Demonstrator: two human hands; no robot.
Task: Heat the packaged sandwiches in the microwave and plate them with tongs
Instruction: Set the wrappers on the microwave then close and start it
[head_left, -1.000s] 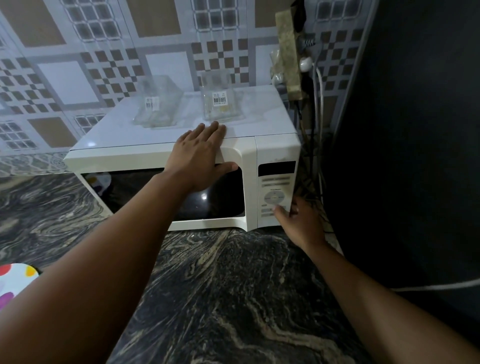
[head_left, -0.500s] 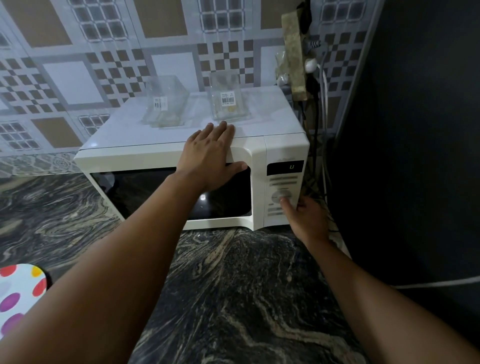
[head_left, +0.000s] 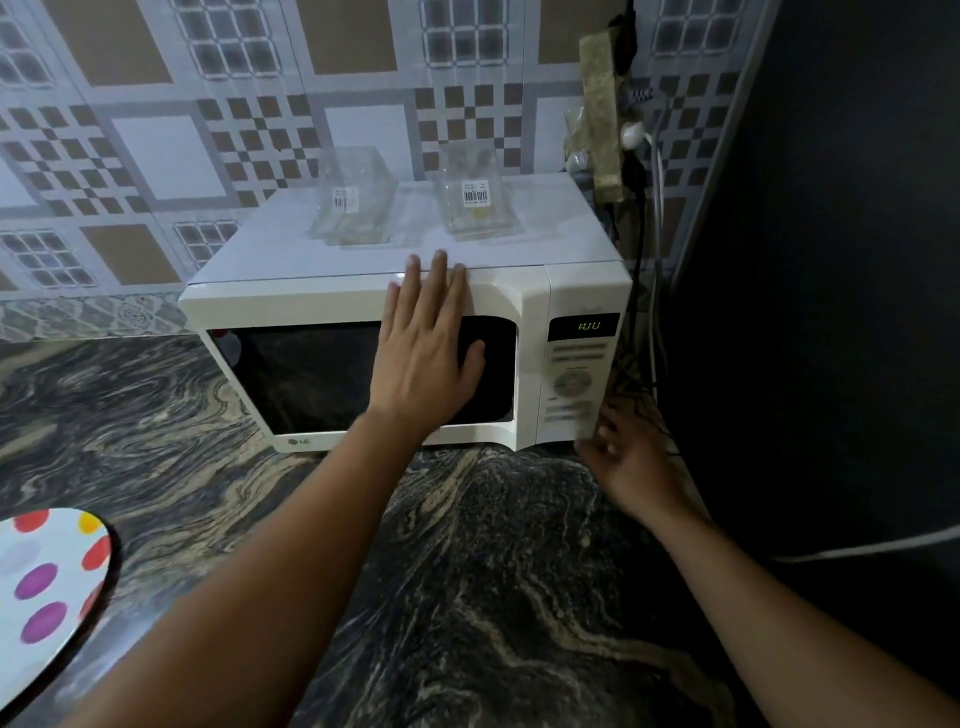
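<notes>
A white microwave (head_left: 535, 296) stands on the dark marbled counter, its door closed and its window dark. My left hand (head_left: 428, 348) lies flat on the door with straight fingers reaching the top edge. My right hand (head_left: 626, 457) hovers at the bottom right corner of the control panel (head_left: 574, 384), fingers loosely bent and blurred, holding nothing. The green display (head_left: 589, 326) is lit. Two clear plastic sandwich packages (head_left: 356, 202) (head_left: 475, 200) with barcode labels stand on top of the microwave; they look empty. No tongs are in view.
A white plate with coloured dots (head_left: 47, 587) sits at the left edge of the counter (head_left: 493, 597). Cables and a plug strip (head_left: 631, 135) hang to the right of the microwave. A dark wall (head_left: 831, 260) closes the right side. Patterned tiles cover the back wall.
My right hand has dropped from the round dial to below the panel's lower corner. The display now shows lit green characters. My left hand stays flat on the door.
</notes>
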